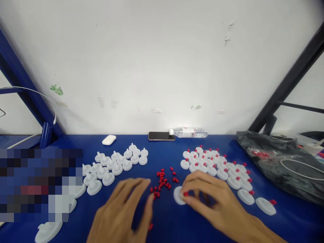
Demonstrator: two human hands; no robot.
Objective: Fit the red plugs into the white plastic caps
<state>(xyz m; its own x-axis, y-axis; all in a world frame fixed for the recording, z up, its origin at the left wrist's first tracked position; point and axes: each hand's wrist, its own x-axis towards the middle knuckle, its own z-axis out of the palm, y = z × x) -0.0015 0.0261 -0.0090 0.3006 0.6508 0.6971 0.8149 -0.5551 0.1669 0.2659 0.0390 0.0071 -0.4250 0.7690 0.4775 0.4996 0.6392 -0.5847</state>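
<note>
My right hand [210,195] pinches a small red cap [186,194] at the stem of a white plastic disc [178,195]. The disc's flat side faces left, and my fingers hide part of it. To the left, my left hand [124,209] has its thumb and fingers apart and holds nothing. Its fingertips are close to a scatter of loose red caps [162,180] on the blue table [167,216]. Uncapped white discs with stems [111,164] spread out on the left. On the right sit similar discs wearing red caps [222,173].
Against the wall lie a phone [161,136] and a clear water bottle [189,132]. A white earbud case [109,139] rests at the back left. A dark plastic bag [273,165] covers the right side. The far left is blurred by blocks.
</note>
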